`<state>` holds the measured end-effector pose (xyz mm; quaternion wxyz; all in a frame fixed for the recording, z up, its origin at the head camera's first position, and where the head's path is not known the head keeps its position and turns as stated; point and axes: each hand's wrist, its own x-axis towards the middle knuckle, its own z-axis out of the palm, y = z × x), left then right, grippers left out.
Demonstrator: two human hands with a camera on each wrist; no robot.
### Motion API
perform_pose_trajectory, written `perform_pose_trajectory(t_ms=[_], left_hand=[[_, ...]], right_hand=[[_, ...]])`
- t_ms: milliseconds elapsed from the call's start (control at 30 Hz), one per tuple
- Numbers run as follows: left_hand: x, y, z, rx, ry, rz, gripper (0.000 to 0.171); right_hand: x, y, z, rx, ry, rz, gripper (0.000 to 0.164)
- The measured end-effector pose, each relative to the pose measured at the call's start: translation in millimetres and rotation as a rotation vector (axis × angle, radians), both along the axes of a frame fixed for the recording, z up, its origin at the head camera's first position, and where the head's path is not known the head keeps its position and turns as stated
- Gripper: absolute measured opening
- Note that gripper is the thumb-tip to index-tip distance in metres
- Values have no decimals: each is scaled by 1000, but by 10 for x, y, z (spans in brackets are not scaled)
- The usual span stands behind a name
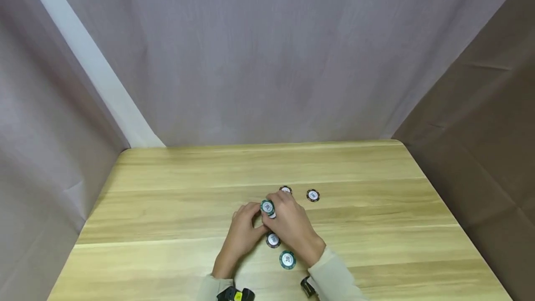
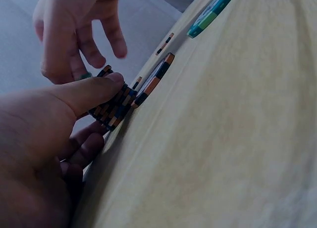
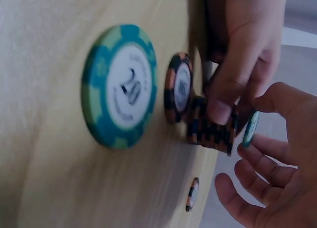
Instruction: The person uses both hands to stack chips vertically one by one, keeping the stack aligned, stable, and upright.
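Observation:
My left hand [image 1: 244, 230] steadies a short stack of black-and-orange poker chips [image 3: 210, 131] on the table, thumb on one side and fingers on the other, as the left wrist view shows. Over that stack my right hand [image 1: 293, 223] pinches a green poker chip [image 1: 267, 206] between thumb and fingertip. The green chip is tilted and slightly apart from the stack's top in the right wrist view. Close beside the stack lies a single black-and-orange chip [image 3: 179, 87]. Nearer to me, a green chip marked 20 [image 1: 287, 259] lies flat.
Beyond my right hand are two more dark chips, one partly behind the fingers [image 1: 286, 189] and one farther right [image 1: 313, 195]. The wooden table [image 1: 167, 199] ends at a grey curtain [image 1: 267, 59], with a brown drape [image 1: 480, 129] along the right.

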<state>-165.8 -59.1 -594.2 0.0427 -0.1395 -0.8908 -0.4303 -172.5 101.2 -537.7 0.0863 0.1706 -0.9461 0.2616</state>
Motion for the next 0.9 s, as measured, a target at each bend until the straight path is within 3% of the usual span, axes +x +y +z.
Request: perform_pose_trajectory(t_ms=[267,600,900], left_hand=[[23,-28,-12,-10,-24,14,52],[-2,22,-35,11,-18,3,54],[2,19,0,24,-15,2,50]], right_hand=[[35,-36,-71,-15,-28,16,34],[104,43,-20,-55,-170,2,40],[214,159,111,-43,-126,-69,43]])
